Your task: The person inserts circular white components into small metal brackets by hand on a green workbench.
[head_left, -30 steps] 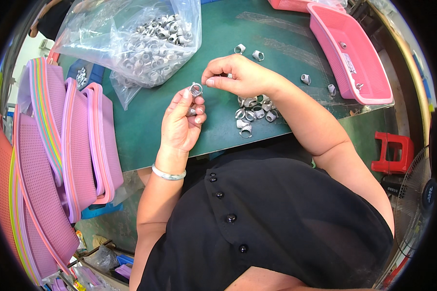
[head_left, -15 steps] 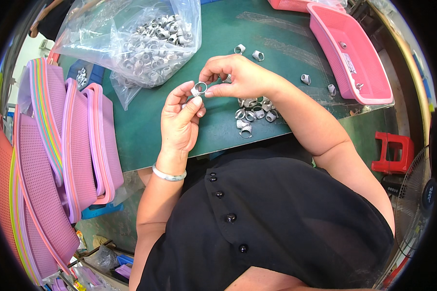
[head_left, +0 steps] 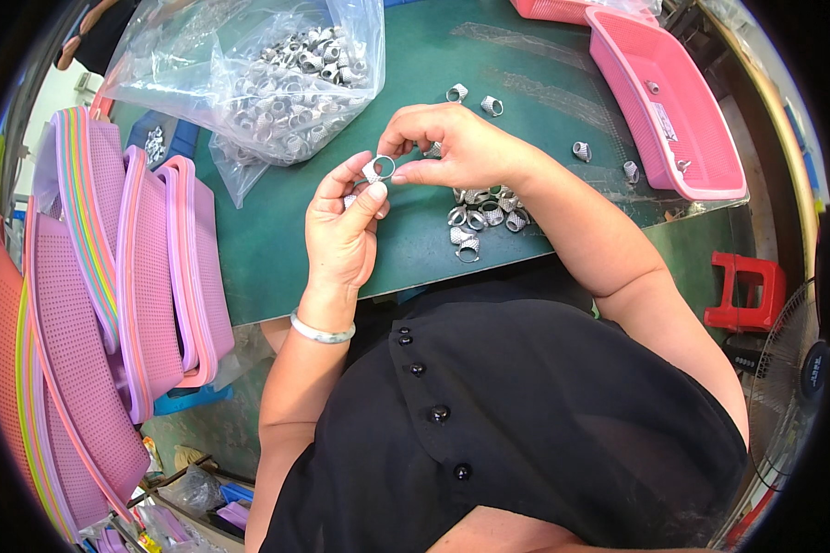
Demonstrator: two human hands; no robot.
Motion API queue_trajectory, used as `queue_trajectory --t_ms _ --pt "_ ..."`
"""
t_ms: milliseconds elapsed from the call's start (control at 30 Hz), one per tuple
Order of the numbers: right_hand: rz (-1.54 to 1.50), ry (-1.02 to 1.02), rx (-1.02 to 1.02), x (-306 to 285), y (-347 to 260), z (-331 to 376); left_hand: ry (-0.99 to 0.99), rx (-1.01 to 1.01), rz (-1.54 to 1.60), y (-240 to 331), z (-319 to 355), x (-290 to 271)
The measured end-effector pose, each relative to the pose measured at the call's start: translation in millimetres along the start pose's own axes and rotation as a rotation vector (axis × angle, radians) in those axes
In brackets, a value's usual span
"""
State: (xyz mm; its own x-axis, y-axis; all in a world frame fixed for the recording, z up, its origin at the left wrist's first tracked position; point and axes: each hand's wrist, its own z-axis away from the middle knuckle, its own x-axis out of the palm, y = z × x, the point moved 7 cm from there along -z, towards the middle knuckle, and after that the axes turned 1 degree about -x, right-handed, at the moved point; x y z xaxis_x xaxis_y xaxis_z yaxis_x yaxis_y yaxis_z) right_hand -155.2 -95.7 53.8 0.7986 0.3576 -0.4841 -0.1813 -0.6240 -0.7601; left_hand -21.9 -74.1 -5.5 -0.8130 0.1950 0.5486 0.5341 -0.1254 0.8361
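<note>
A silver finger ring point(head_left: 376, 170) with a textured white-grey face is pinched between the thumb and fingers of my left hand point(head_left: 341, 230), its round opening turned to the right. A second ring point(head_left: 349, 200) shows partly among the curled fingers of that hand. My right hand point(head_left: 466, 143) is curled, with thumb and fingertip at the band of the pinched ring. Another ring point(head_left: 431, 149) shows in the hollow of the right hand; whether it is held there or lies behind is unclear. Below the right wrist, a pile of similar rings point(head_left: 484, 214) lies on the green table point(head_left: 286, 249), partly covered by the forearm.
A clear plastic bag point(head_left: 295, 88) full of rings stands at the back left. Several loose rings point(head_left: 492, 106) lie beyond my right hand. At the right sits a pink basket point(head_left: 669, 120) with a few rings. Stacked baskets point(head_left: 148, 276) crowd the left; a red stool point(head_left: 745, 290) stands right.
The ring in my left fingers has turned slightly, showing more of its textured face. Otherwise both hands stay nearly where they were.
</note>
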Motion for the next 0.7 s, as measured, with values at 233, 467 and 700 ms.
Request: queue_trajectory --t_ms 233,467,700 --pt "0.007 -0.046 0.039 4.5 3.1 0.8 -0.005 0.114 -0.162 8.7 2.7 7.1" --pt "0.042 -0.06 0.007 -0.6 5.2 1.8 0.031 0.16 -0.247 11.1 2.8 7.0" --pt "0.515 0.247 0.163 -34.5 34.2 3.1 0.029 0.544 -0.529 81.2 -11.6 27.3"
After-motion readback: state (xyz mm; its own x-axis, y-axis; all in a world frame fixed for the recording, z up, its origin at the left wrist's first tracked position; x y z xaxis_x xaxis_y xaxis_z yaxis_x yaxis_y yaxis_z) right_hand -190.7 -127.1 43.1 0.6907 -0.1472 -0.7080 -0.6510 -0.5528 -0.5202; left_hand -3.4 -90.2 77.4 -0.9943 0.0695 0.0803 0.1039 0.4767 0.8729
